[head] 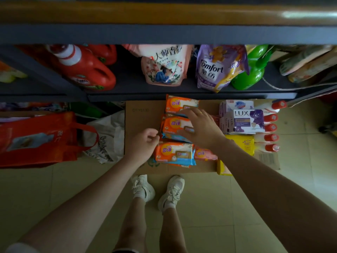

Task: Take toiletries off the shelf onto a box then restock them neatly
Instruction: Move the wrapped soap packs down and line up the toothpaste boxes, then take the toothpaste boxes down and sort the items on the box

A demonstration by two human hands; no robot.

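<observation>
Left hand [144,143] loosely curled, right hand [198,127] spread palm-down

Four orange soap packs [174,152], five red-capped bottles [271,128], two purple soap boxes [249,121], two hands [200,127]

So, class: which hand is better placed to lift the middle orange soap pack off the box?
The right hand: its spread fingers already rest on the middle orange soap pack. The left hand is loosely curled beside the packs, at the edge of the nearest one.

right hand [199,126] covers half the middle orange soap pack [174,126]; forearm hides part of the yellow pack [243,143]; red bag [36,139] cut off left.
</observation>
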